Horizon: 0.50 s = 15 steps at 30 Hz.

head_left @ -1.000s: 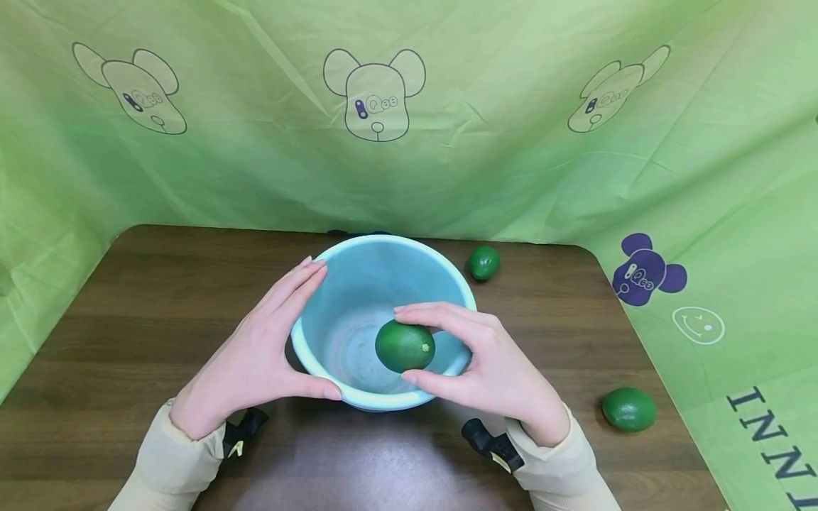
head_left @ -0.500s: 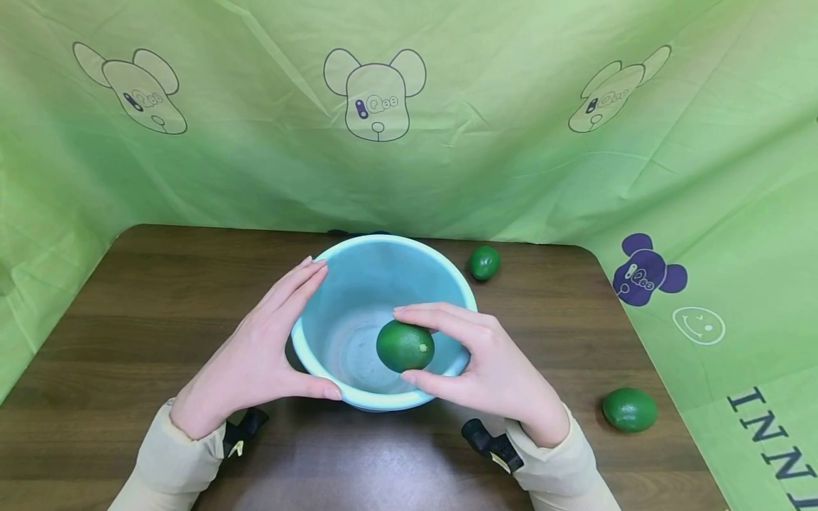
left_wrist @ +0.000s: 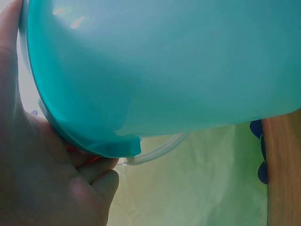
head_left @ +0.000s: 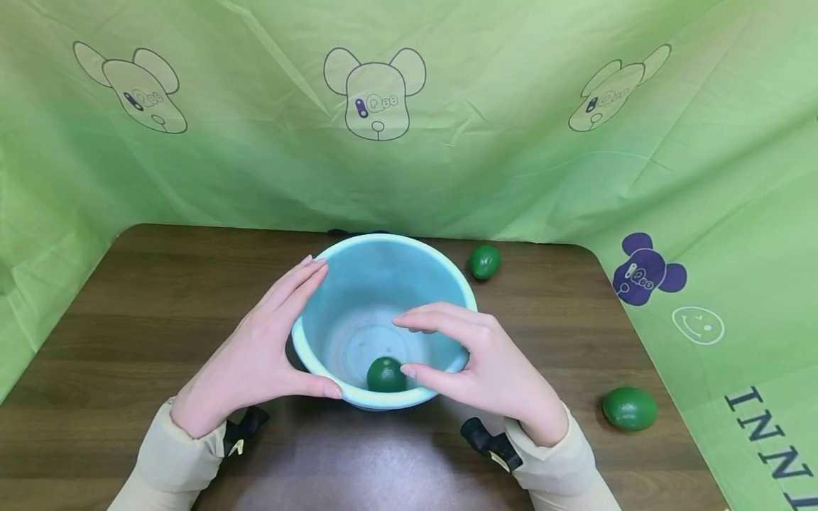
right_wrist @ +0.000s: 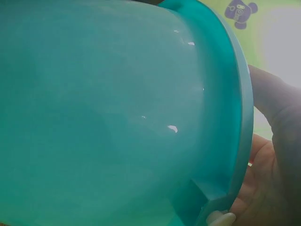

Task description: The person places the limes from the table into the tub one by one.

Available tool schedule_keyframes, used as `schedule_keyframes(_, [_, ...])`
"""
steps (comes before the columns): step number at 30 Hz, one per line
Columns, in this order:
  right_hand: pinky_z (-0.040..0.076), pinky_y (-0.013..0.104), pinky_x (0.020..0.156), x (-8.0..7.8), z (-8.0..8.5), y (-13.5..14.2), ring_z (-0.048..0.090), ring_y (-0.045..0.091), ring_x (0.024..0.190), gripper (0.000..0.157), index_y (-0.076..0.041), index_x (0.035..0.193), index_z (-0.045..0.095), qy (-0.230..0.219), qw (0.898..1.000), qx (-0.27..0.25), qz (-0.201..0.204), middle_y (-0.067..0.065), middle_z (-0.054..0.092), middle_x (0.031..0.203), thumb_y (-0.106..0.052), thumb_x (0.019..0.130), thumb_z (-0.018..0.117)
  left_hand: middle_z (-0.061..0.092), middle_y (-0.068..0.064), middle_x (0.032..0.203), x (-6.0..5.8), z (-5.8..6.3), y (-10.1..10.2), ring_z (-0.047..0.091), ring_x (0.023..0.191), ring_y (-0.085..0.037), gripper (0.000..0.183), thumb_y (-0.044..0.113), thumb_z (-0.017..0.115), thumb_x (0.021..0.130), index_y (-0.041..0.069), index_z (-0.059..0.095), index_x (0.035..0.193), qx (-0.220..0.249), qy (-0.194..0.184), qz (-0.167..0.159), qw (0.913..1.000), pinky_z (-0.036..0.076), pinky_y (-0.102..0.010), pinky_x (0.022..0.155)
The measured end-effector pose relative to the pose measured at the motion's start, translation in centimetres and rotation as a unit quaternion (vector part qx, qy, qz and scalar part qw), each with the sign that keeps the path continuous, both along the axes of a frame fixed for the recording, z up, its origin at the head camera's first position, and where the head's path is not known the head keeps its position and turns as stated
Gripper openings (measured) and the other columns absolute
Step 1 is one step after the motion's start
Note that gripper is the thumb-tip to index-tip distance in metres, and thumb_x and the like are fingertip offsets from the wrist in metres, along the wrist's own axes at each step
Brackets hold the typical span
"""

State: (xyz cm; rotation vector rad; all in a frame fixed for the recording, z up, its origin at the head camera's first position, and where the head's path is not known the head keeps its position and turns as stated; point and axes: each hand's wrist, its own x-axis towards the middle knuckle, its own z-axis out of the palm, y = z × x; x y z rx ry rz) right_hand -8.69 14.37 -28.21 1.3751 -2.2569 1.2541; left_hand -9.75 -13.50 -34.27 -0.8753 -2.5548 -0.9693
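Observation:
In the head view a pale blue bucket (head_left: 383, 245) stands upright on the table. My left hand (head_left: 258, 337) rests on its left rim, fingers straight along the edge and thumb on the near side. A green lime (head_left: 386, 375) lies inside the bucket near the front wall. Over the right rim hovers my right hand (head_left: 476, 351), its thumb and fingers spread apart with nothing between them. The thumb tip overlaps the lime's outline; contact cannot be judged. Both wrist views show mostly the bucket's outer wall (left_wrist: 178, 70), with a lug (right_wrist: 207, 197) at the rim.
One small lime (head_left: 484, 262) sits on the table behind the bucket to the right. A larger one (head_left: 629, 409) lies near the right edge of the brown wooden table (head_left: 192, 284). Green printed cloth (head_left: 255, 163) hangs around the back and sides.
The lime held between my right thumb and fingers has been let go and dropped to the bucket's bottom. Both hands and the bucket stay in place.

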Motion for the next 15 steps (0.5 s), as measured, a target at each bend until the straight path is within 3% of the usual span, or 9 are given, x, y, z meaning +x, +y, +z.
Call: schedule_keyframes(15, [0.045, 0.029, 0.088, -0.9, -1.6, 0.7, 0.058, 0.016, 0.103, 0.045, -0.012, 0.119, 0.062, 0.006, 1.0, 0.006, -0.006, -0.002, 0.062, 0.112, -0.013, 0.076, 0.076, 0.017, 0.003, 0.153, -0.1, -0.2, -0.1, 0.014, 0.139, -0.018, 0.128, 0.07, 0.078, 0.049, 0.015, 0.022, 0.15, -0.006, -0.01, 0.006, 0.9999, 0.031, -0.043, 0.102])
